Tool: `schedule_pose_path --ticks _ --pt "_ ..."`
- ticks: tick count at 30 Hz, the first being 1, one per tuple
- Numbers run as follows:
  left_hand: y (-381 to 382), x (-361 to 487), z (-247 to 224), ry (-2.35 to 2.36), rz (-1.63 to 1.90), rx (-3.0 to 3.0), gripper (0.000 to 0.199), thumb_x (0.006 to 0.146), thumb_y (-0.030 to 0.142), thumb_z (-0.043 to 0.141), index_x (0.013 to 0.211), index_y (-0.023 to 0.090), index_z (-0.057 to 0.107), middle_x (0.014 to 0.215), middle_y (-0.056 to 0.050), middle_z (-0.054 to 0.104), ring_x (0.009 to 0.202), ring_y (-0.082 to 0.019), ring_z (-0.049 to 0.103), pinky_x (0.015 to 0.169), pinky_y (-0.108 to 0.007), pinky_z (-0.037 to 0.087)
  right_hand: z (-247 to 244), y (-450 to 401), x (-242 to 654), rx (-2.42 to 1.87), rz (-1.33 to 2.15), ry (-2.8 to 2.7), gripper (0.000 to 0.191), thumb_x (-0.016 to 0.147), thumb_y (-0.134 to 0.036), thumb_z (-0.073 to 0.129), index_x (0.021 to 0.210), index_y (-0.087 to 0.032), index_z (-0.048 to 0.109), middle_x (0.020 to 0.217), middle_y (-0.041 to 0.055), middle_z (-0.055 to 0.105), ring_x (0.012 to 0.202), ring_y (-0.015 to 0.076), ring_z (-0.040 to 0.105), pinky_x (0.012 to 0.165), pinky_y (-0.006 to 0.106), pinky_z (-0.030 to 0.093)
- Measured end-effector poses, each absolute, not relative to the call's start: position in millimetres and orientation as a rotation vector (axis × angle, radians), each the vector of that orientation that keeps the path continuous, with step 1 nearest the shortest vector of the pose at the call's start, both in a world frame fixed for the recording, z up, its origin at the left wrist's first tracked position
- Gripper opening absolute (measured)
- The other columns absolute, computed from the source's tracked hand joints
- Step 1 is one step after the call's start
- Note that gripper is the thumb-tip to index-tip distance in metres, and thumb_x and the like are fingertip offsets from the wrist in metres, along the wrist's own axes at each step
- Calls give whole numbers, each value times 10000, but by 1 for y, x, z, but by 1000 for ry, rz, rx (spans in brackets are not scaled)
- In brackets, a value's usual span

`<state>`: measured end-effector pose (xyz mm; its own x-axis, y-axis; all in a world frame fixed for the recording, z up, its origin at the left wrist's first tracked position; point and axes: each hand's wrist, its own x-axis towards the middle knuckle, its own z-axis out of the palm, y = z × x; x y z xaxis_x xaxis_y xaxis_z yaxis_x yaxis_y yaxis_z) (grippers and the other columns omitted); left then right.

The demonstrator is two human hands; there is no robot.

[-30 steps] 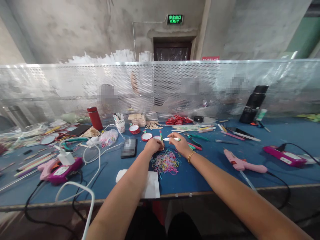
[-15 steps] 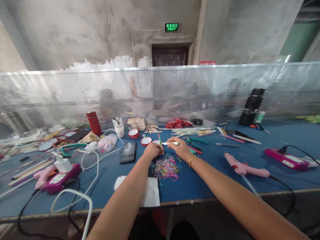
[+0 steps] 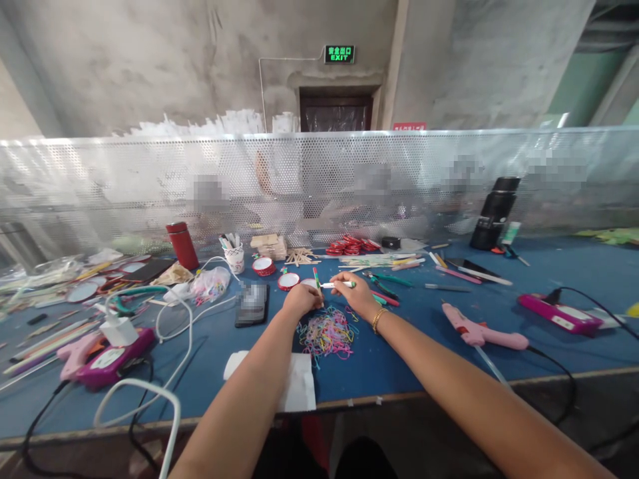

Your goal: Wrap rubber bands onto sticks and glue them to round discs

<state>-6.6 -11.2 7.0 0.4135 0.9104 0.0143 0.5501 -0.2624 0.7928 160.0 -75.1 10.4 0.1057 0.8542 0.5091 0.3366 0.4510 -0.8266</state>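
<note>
Gripping a slim, white marker [image 3: 339, 285] between its fingers, the right hand [image 3: 360, 294] points it at a narrow red-and-green stick [image 3: 316, 277], which the left hand [image 3: 302, 301] pinches nearly upright. Just below both hands, thin, stringy multicoloured loops [image 3: 328, 334] lie tangled on the blue surface [image 3: 394, 376], near a soft-looking white sheet [image 3: 300, 384] and well apart from a smooth pink glue gun [image 3: 486, 334].
</note>
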Motion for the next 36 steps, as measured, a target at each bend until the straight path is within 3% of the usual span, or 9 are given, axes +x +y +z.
schedule_pose_path --ticks 36 --pt "-12 -3 10 1219 649 1850 56 660 191 674 678 138 671 600 -23 646 543 -100 579 532 -179 456 10 -74 162 -1115 401 -1517 165 802 -339 492 802 -214 601 705 5 659 665 166 597 668 282 468"
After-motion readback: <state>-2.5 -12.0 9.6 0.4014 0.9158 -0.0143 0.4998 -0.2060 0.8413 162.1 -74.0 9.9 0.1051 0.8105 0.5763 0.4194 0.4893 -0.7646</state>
